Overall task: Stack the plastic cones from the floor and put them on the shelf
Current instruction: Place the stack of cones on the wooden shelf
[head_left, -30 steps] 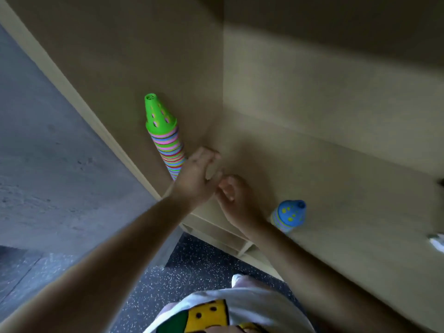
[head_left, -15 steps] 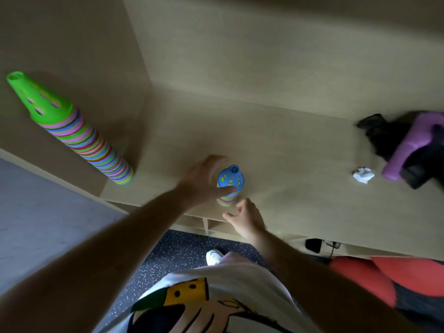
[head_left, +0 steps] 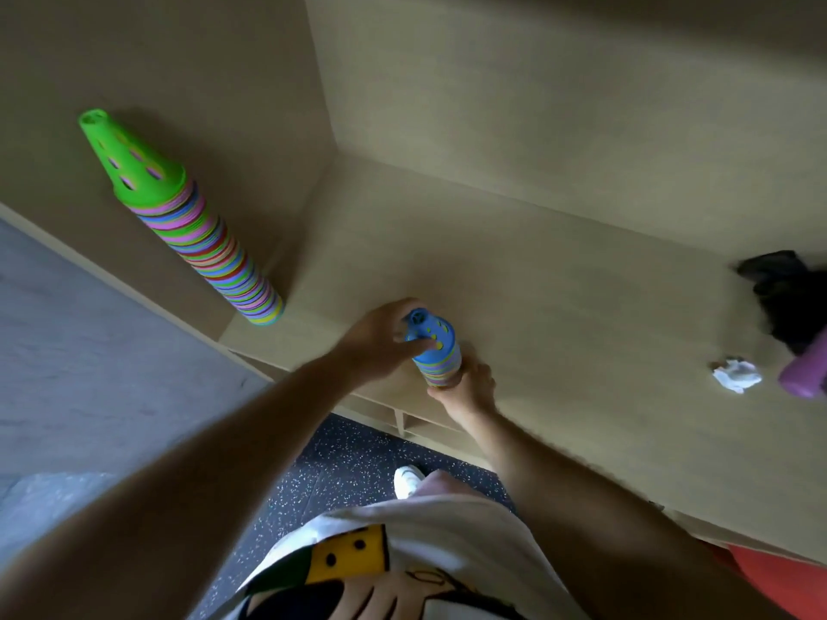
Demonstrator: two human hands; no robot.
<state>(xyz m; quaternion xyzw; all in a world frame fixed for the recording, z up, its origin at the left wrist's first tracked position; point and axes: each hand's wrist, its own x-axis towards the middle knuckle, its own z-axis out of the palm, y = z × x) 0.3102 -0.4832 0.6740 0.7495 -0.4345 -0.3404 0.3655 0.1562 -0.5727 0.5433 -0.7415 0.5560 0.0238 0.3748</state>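
The person stands at the shelf (head_left: pixel 559 328) with both hands on a short stack (head_left: pixel 436 351) of cones, the top one blue with yellow dots. The left hand (head_left: pixel 380 342) grips the upper part, its fingers curled round the blue cone and the thumb lying across its side. The right hand (head_left: pixel 467 387) holds the foot of the stack from below and behind, fingers wrapped round the lowest cones. The short stack sits over the front part of the shelf, close to the edge, leaning a little. I cannot tell whether its base touches the board, as the right hand hides it.

Well to the left, at the end of the shelf by the side wall, stands a tall stack (head_left: pixel 201 234) of many coloured cones topped by a green one with holes. It is apart from both hands.

On the right of the shelf lie a paper ball (head_left: pixel 736 375), a purple thing (head_left: pixel 803 373) and a black thing (head_left: pixel 783 293), the last two touching. Below the shelf edge are the speckled floor (head_left: pixel 340 467) and a white shoe (head_left: pixel 407 478).
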